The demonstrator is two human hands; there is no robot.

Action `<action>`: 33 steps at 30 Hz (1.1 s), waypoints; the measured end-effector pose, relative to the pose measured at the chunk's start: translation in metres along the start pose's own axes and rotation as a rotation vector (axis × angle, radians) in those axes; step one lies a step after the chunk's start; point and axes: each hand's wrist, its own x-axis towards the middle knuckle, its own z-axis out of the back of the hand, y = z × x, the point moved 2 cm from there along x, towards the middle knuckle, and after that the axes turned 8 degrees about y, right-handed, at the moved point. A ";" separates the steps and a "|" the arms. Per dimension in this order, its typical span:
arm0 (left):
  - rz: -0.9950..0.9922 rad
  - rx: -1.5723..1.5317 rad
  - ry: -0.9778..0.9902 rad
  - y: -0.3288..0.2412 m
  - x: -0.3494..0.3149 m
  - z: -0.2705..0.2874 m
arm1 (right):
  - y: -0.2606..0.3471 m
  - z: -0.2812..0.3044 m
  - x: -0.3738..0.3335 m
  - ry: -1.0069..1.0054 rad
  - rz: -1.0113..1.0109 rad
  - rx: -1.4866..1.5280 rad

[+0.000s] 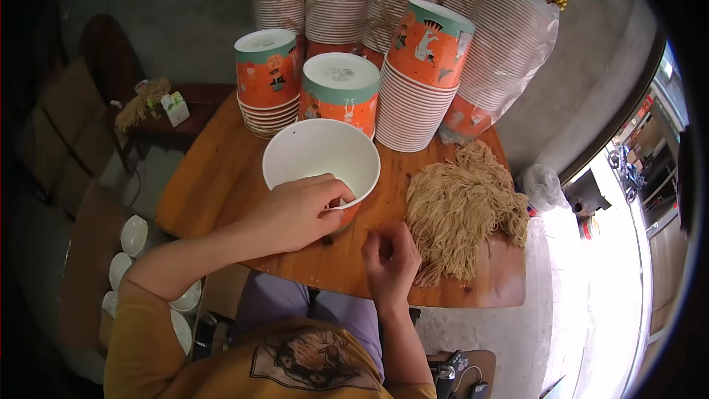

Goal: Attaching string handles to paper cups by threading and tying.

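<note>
A white-lined paper bucket (310, 146) stands mouth up on the wooden table in front of me, tilted slightly toward me. My left hand (306, 210) grips its near rim, with fingers curled over into the inside. A bit of the bucket's orange outside shows beside that hand. To the right, above the table's front edge, my right hand (391, 255) is closed with its fingertips drawn together; whatever may be in them is too small to tell. Just beyond it lies a tangled heap of beige string (465, 210), next to its knuckles.
Behind the bucket, upside-down orange and green paper buckets stand in stacks, a short one (267, 77), a middle one (340, 89) and a tall one (425, 77). Plastic-wrapped stacks (498, 44) rise at the back. White bowls (134, 236) are low on the left.
</note>
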 end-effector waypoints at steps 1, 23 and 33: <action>0.034 -0.046 0.020 0.001 -0.003 0.002 | -0.001 -0.002 0.000 -0.005 0.012 -0.012; 0.122 -0.428 0.088 0.012 -0.025 0.024 | 0.026 -0.034 0.020 -0.072 0.242 -0.112; 0.142 -0.360 0.130 0.007 -0.019 0.018 | 0.025 -0.032 0.018 -0.108 0.262 -0.186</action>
